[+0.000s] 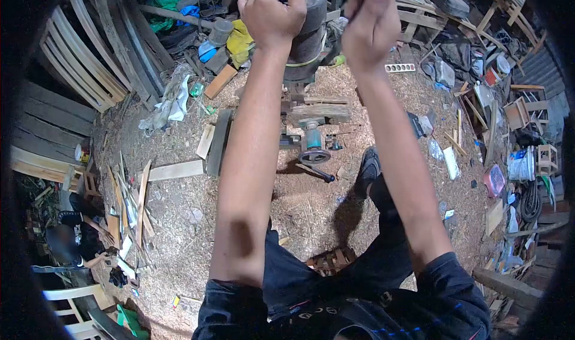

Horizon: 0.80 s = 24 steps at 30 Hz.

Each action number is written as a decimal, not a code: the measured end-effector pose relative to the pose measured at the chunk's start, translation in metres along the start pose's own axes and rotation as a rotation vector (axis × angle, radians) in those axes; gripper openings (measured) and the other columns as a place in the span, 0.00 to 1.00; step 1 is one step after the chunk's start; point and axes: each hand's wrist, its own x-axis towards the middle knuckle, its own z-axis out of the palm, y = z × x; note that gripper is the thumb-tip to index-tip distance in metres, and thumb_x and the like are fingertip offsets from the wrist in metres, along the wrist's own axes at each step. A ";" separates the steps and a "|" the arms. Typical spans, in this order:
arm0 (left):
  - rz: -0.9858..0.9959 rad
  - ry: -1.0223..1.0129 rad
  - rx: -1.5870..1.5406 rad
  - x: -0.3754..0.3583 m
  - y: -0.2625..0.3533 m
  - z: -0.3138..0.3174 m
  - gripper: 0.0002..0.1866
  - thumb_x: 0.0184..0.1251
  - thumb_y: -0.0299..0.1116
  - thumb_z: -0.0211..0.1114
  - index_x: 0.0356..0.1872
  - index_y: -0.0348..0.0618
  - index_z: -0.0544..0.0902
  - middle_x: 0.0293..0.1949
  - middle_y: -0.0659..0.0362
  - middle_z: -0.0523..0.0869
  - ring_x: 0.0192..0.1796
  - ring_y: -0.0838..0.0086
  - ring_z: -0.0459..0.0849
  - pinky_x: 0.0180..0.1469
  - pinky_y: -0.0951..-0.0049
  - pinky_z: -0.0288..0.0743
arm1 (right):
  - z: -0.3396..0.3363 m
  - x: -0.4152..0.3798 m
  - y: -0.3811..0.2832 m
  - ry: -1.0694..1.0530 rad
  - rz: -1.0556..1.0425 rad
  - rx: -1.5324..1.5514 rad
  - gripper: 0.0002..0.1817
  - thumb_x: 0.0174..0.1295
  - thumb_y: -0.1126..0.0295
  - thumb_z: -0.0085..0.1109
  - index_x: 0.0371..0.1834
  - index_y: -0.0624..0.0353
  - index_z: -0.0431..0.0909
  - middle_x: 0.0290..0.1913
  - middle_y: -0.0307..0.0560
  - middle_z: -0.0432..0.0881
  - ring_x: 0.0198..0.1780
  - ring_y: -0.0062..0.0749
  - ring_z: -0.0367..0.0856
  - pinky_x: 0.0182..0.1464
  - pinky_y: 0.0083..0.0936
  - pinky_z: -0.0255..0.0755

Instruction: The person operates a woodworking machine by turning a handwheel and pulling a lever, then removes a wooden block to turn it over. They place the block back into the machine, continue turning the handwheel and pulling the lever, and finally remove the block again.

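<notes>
My left hand [272, 15] is raised high at the top of the view, its fingers curled closed. Just behind it stands a dark cylindrical motor housing [308, 25] with a perforated top. To the right of the housing, my right hand [372, 28] is lifted as well, its fingers curled in and slightly blurred. Whatever either hand may hold is hidden. Below and between my forearms is a machine with a small round handwheel [314, 155], a crank handle [317, 173] and a wooden piece [321, 111] lying across it.
Wood shavings cover the ground [179, 220]. Curved wooden slats [75, 58] lean at the left. Another person [69, 241] sits low at the left among wood strips. A white power strip [400, 68] lies beyond my right forearm. A board [176, 170] lies left of the machine.
</notes>
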 end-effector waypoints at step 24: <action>-0.144 0.012 -0.100 0.027 0.019 0.000 0.18 0.66 0.35 0.58 0.19 0.33 0.72 0.16 0.47 0.72 0.18 0.63 0.72 0.24 0.64 0.64 | 0.051 0.039 0.306 -0.372 0.376 -0.544 0.19 0.68 0.59 0.58 0.59 0.50 0.80 0.43 0.64 0.85 0.47 0.61 0.84 0.48 0.44 0.77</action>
